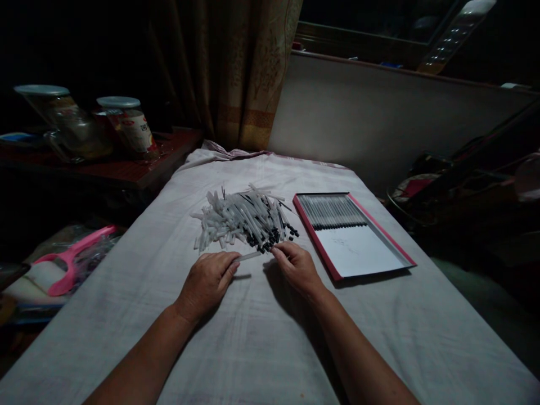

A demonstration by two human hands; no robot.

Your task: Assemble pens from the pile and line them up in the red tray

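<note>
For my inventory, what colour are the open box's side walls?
The side walls are pinkish red, best in the head view.

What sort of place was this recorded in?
Probably a room in a home: a patterned curtain hangs at the back, lidded jars stand on a dark red table, and a pale cloth is spread in front.

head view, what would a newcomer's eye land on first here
Probably the heap of translucent tubes and small black pieces on the pale cloth, just beyond the left hand, which grips a translucent tube, and the right hand. Next, perhaps, the shallow red-edged box to the right, with its neat row of dark-tipped sticks at the far end. The bright pink object at far left also stands out.
</note>
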